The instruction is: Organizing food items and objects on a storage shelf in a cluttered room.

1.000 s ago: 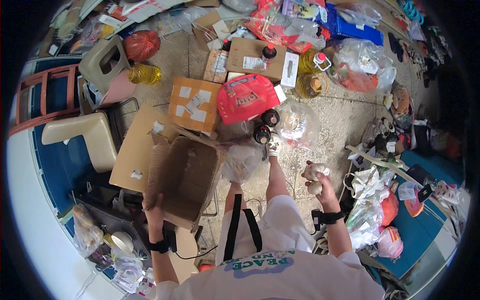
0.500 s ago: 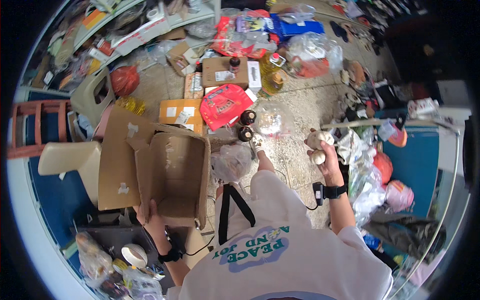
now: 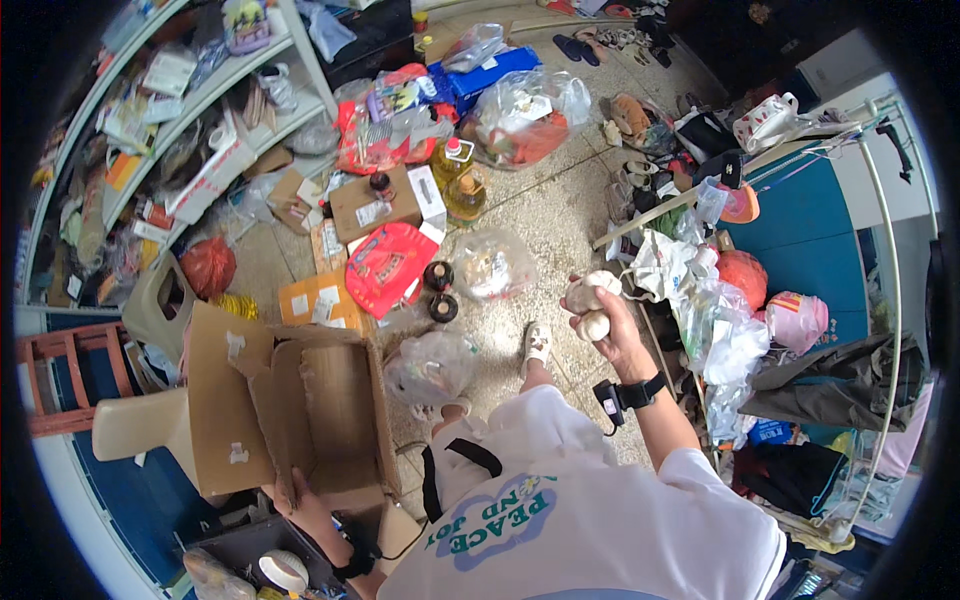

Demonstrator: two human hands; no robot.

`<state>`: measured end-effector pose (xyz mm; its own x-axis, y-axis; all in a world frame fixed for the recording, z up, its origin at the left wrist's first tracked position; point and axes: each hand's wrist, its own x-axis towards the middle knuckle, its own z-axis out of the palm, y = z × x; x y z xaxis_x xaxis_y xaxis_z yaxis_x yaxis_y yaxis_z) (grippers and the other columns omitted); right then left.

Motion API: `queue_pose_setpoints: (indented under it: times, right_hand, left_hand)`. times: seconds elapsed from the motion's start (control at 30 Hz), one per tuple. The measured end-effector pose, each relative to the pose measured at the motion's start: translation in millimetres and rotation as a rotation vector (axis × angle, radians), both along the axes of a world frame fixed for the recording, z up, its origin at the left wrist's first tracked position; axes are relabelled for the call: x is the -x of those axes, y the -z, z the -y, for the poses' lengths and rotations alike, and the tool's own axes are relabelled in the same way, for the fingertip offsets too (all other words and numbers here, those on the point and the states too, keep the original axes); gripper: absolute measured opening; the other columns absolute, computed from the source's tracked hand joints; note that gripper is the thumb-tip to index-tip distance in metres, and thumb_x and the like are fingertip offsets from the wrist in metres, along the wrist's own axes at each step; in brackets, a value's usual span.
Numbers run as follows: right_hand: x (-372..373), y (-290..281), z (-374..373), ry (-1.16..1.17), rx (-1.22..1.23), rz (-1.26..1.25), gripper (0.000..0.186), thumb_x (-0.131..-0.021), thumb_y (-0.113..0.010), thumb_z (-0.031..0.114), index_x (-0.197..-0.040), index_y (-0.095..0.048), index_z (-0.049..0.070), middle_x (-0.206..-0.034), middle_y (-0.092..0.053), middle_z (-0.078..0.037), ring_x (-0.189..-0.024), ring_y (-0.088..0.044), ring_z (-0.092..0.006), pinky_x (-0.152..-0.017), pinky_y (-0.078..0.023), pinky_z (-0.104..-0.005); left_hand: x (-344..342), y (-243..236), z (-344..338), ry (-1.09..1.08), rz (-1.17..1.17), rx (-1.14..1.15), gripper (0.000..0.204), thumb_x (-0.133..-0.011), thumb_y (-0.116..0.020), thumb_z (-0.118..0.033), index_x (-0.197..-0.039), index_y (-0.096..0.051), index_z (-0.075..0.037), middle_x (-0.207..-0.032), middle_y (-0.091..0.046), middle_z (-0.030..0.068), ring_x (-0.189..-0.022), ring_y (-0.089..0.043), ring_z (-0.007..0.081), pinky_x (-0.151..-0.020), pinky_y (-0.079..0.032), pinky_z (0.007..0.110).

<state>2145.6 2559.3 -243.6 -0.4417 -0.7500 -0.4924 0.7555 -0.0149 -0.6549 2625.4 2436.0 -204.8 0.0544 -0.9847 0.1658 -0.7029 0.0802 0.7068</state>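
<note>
I see a speckled stone floor (image 3: 560,215), daylit and crowded with bags and boxes. White shelving (image 3: 215,85) runs along my left, packed full. A beige plastic chair (image 3: 140,425) stands lower left beside a red wooden rack (image 3: 60,385). Blue panels (image 3: 820,225) on my right.

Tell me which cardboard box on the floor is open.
The big cardboard box held by the left hand at lower left: its flaps stand open. The smaller boxes farther up the floor are flat-topped and closed.
</note>
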Motion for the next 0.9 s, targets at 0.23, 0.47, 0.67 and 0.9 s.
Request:
queue_pose_setpoints:
  times: [0.23,0.47,0.67,0.9]
  right_hand:
    - [131.1,14.8,-48.7,0.057,0.043,0.084,0.042,-0.085,-0.057,0.021,-0.117,-0.045,-0.003,-0.103,-0.055,-0.016,-0.091,-0.060,-0.0264,-0.060,-0.055,-0.0289]
    - [244.6,3.3,-96.9,0.227,0.111,0.176,0.041,-0.085,-0.057,0.021,-0.115,-0.046,-0.004,-0.108,-0.053,-0.017,-0.090,-0.060,-0.0307,-0.058,-0.056,-0.0312]
    - [302.8,-1.2,-79.5,0.247,0.134,0.185,0.040,-0.086,-0.054,0.021,-0.116,-0.045,-0.004,-0.108,-0.054,-0.017,-0.091,-0.059,-0.0314,-0.058,-0.054,-0.0313]
    - [373.3,-6.0,-30.8,0.291,0.189,0.215,0.036,-0.086,-0.055,0.020,-0.113,-0.047,-0.002,-0.104,-0.055,-0.017,-0.092,-0.059,-0.0326,-0.056,-0.054,-0.0315]
  left_hand:
    - [143.7,1.5,-12.5,-0.120,-0.090,0.004,0.017,-0.080,-0.058,0.000,-0.096,-0.055,0.004,-0.097,-0.058,0.0107,-0.088,-0.053,0.0213,-0.080,-0.040,0.032]
    - [295.6,-2.9,3.6,-0.021,-0.266,-0.103,0.035,-0.076,-0.060,0.006,-0.110,-0.053,0.004,-0.106,-0.058,0.0105,-0.096,-0.053,0.0199,-0.089,-0.038,0.031]
    - [409.8,-8.8,34.0,0.006,-0.412,-0.157,0.034,-0.079,-0.062,-0.001,-0.112,-0.053,0.005,-0.102,-0.060,0.0080,-0.092,-0.055,0.0175,-0.087,-0.040,0.029]
    - [509.9,-6.8,90.6,0.119,-0.375,-0.112,0.034,-0.079,-0.062,0.001,-0.111,-0.053,0.003,-0.101,-0.060,0.0092,-0.091,-0.054,0.0170,-0.084,-0.041,0.029]
